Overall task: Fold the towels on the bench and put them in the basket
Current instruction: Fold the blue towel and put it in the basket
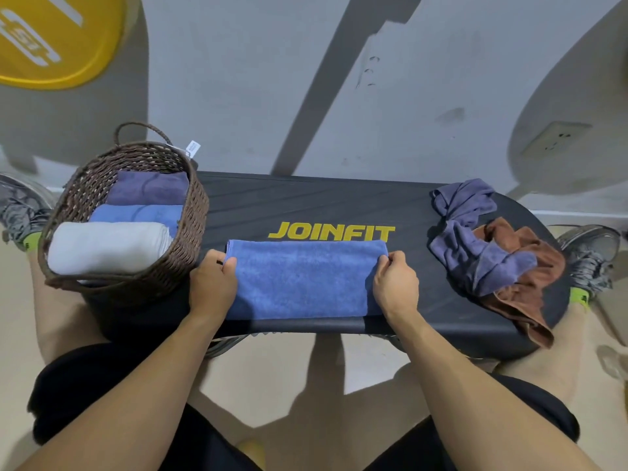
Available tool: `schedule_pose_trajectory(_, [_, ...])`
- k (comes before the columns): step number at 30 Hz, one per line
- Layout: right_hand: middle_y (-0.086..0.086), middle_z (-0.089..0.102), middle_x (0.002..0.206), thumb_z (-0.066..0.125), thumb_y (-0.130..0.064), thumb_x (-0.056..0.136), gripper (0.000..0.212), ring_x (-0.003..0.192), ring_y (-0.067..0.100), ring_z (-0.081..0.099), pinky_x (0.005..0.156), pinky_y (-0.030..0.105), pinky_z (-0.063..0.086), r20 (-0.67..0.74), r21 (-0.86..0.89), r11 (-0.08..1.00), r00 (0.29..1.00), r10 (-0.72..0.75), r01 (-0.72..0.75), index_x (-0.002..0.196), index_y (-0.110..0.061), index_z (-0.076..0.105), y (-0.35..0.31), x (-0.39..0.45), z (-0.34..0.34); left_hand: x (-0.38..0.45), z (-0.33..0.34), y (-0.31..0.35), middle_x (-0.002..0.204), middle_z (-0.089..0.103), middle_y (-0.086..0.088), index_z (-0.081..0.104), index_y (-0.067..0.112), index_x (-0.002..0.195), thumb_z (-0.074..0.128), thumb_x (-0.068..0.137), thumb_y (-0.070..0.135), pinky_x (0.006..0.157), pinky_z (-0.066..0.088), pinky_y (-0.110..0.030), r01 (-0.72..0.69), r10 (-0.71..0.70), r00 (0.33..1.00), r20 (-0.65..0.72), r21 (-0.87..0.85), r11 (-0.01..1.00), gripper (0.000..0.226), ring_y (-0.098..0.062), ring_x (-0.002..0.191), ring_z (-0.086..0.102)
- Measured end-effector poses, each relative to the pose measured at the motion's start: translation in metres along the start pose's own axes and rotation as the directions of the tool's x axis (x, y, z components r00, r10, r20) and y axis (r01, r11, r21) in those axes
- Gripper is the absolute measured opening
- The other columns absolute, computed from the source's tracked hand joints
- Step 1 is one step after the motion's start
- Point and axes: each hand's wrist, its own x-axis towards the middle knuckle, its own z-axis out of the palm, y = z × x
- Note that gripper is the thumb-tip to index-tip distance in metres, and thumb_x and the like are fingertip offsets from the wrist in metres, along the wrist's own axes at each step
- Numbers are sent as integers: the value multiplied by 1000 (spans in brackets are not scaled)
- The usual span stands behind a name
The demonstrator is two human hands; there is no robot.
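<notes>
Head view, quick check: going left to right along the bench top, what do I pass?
Brown woven wicker basket holding folded towels → left hand → folded blue towel → right hand → crumpled purple-grey towel → crumpled brown towel.

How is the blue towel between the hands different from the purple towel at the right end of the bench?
The blue towel lies flat in a neat folded rectangle; the purple towel is crumpled and unfolded. The left hand and right hand grip the blue towel's ends; nothing holds the purple towel. The purple towel lies partly over a brown towel; the blue towel lies alone. Both rest on the bench.
</notes>
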Motion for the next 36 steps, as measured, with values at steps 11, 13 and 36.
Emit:
schedule_pose_trajectory(11, [-2, 61, 87, 48, -37, 99, 25, 86, 24, 58, 71, 32, 38, 83, 224, 972, 995, 56, -73, 101, -12, 53, -3, -2, -16, -12, -14, 5, 54, 45, 12, 48, 3, 79, 56, 92, 29, 57, 31, -32, 87, -89, 996, 4, -233, 969, 30, -21, 62, 42])
schedule_pose_trajectory(13, [-10, 61, 90, 51, -39, 98, 25, 85, 16, 58, 74, 30, 38, 31, 321, 946, 999, 39, -47, 109, -17, 53, 7, -19, -26, -32, -19, -2, 64, 55, 15, 51, 6, 95, 57, 92, 28, 63, 35, -31, 108, -113, 994, -7, -242, 964, 23, -18, 68, 49])
schedule_pose_trajectory(36, [1, 68, 56, 67, -23, 84, 12, 47, 12, 65, 46, 24, 50, 100, 397, 877, 963, 252, -271, 81, -12, 65, 54, -91, -25, -78, -36, -33, 95, 60, -18, 58, 8, 83, 63, 91, 21, 78, 45, -44, 75, -83, 996, 33, 199, 977, 16, -38, 91, 57])
